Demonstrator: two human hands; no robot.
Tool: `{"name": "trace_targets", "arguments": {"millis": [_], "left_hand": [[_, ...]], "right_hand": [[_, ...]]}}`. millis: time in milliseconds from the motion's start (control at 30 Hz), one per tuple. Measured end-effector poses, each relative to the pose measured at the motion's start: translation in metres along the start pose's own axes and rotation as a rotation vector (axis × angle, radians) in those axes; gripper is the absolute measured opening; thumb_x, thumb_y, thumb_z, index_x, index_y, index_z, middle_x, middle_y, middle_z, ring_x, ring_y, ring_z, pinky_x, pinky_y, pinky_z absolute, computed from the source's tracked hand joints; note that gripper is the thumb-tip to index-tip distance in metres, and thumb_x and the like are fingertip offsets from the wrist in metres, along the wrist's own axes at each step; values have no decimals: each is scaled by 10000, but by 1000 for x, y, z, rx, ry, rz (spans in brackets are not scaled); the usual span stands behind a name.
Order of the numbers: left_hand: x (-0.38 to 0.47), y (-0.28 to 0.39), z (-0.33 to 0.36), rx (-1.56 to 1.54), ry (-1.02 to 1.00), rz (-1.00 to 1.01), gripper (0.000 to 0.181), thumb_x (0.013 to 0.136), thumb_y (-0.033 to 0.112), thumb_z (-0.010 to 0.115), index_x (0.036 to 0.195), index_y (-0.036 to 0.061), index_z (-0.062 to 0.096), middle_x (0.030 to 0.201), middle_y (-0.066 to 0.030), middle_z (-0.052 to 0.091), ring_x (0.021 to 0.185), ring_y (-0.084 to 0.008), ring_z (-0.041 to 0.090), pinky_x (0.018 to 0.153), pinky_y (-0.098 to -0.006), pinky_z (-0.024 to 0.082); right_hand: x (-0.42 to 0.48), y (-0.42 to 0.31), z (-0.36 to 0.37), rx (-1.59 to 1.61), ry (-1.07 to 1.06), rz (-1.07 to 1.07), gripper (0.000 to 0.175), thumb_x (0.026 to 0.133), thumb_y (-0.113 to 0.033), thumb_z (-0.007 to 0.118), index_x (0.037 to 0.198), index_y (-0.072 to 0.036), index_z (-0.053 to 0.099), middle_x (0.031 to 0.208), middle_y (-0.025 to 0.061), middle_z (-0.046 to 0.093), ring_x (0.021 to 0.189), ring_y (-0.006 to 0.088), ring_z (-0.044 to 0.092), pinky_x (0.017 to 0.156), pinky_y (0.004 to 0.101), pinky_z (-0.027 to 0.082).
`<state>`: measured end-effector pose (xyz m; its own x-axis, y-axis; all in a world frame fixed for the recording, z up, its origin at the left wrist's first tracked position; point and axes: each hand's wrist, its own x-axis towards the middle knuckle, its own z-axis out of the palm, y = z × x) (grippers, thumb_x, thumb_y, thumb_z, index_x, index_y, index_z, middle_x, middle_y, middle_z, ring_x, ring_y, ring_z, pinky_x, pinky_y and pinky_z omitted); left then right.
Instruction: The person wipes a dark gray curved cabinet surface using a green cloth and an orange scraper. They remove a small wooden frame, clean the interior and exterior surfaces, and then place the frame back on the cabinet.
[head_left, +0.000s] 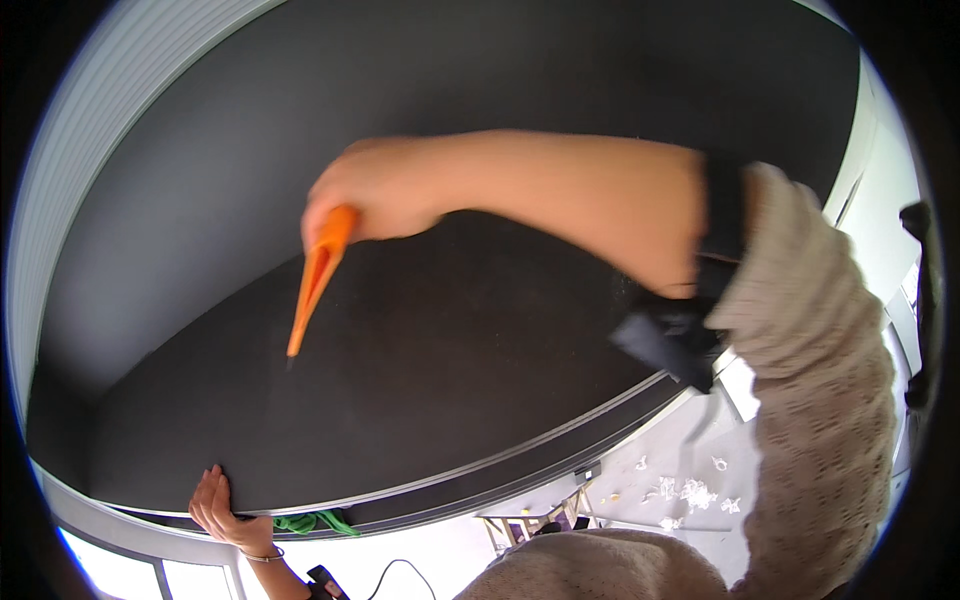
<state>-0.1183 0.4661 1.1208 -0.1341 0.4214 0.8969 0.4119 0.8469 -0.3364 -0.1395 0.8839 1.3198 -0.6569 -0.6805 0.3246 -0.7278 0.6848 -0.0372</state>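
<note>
My right hand (382, 187) grips an orange hand tool (319, 277), which tapers downward to a thin dark tip. Motion blur keeps its exact kind unclear. The tip points toward a broad dark panel (450, 352); whether they touch I cannot tell. At the lower left, my left hand (225, 510) rests over the panel's pale front edge, fingers spread on the dark surface. Close beside that hand, a crumpled green cloth (311, 522) sits in the channel along the edge.
A dark grey wall (202, 195) rises behind the panel. A black strap (724, 217) with a dangling black piece (667, 337) circles my right forearm. Below lie a pale floor (630, 480) with crumpled clear plastic (697, 493), a wooden frame (502, 531) and a black cable (401, 564).
</note>
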Motion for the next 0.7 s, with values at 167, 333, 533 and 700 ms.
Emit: {"name": "trace_targets", "arguments": {"millis": [167, 333, 533, 700], "left_hand": [[-2, -2, -1, -59, -9, 0, 322, 838, 309, 665, 1022, 61, 573, 1074, -94, 660, 1010, -290, 630, 888, -446, 459], [2, -2, -4, -84, -15, 4, 379, 782, 246, 730, 1059, 25, 597, 1106, -106, 657, 1025, -300, 623, 902, -446, 449], [22, 12, -7, -29, 112, 66, 407, 829, 425, 717, 930, 42, 627, 892, -65, 691, 803, -236, 665, 703, -377, 490], [29, 20, -11, -15, 108, 41, 487, 807, 524, 698, 934, 56, 658, 912, -45, 698, 803, -233, 666, 715, -384, 484]], "right_hand": [[1, 5, 2, -96, -293, 95, 240, 827, -4, 551, 989, -126, 680, 1013, 64, 670, 989, 281, 614, 859, 395, 479], [-152, -14, -74, -15, -378, 145, 329, 683, 62, 675, 944, -136, 692, 975, 47, 669, 1081, 270, 570, 1050, 451, 351], [-267, -55, -130, -207, -465, 536, 257, 754, 52, 648, 963, -93, 682, 957, 60, 672, 980, 253, 611, 926, 375, 459], [-251, 8, -120, -304, -34, 1027, 429, 800, -110, 693, 1208, -38, 585, 1090, 153, 657, 1006, 269, 633, 902, 375, 493]]}}
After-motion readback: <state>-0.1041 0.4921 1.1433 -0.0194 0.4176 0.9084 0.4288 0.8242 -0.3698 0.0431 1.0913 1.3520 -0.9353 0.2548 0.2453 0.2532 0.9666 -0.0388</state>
